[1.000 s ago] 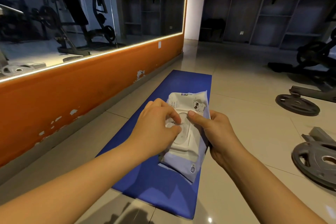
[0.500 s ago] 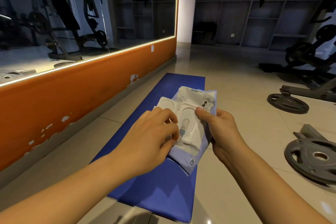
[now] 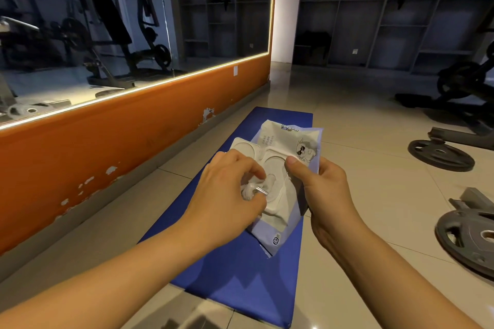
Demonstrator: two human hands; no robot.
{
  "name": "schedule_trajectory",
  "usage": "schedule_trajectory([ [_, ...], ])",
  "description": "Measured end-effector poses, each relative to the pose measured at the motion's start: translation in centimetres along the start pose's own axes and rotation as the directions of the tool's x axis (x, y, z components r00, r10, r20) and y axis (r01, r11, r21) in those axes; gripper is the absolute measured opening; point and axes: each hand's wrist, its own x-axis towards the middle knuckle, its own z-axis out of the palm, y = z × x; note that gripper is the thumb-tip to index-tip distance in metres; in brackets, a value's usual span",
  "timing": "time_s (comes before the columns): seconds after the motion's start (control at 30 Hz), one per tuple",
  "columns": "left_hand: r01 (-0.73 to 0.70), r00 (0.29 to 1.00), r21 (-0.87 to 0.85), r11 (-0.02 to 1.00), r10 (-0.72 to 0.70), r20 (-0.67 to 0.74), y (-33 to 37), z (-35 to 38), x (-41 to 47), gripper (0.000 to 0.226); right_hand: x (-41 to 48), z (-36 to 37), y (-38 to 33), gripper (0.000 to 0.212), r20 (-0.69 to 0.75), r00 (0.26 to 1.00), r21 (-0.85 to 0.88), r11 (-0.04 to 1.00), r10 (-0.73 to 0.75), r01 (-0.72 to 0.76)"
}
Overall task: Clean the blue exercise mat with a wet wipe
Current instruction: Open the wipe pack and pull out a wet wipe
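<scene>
A blue exercise mat [image 3: 240, 280] lies on the tiled floor along the orange wall. Above it I hold a white and pale blue pack of wet wipes [image 3: 291, 147] with a cartoon print. Its white plastic lid [image 3: 244, 147] is flipped up to the left. My right hand [image 3: 320, 184] grips the pack's right side, thumb on top. My left hand [image 3: 227, 189] pinches the crumpled tip of a white wet wipe [image 3: 250, 189] sticking out of the pack's opening. The lower left part of the pack is hidden behind my left hand.
An orange wall [image 3: 107, 147] with a lit mirror above it runs along the left. Two dark weight plates [image 3: 441, 155] [image 3: 470, 238] lie on the floor to the right. A gym machine [image 3: 465, 83] stands at the far right, with dark shelves behind it.
The lid of the pack was closed a second ago and now stands open. My left fingers went into the opening and now pinch a wipe's tip, pulled slightly out.
</scene>
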Motion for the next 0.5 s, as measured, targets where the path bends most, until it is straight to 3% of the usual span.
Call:
schedule_trajectory([
  [0.13,0.069,0.994,-0.014,0.998,-0.07,-0.087,-0.2,0.3,0.2,0.004,-0.5,0.4,0.0,0.016,0.015,0.998,-0.021,0.998,-0.058,0.058],
  [0.5,0.065,0.979,-0.001,0.998,-0.064,-0.196,-0.1,0.9,0.4,0.014,-1.2,1.1,0.3,0.019,0.065,0.99,-0.066,0.99,-0.123,0.127],
])
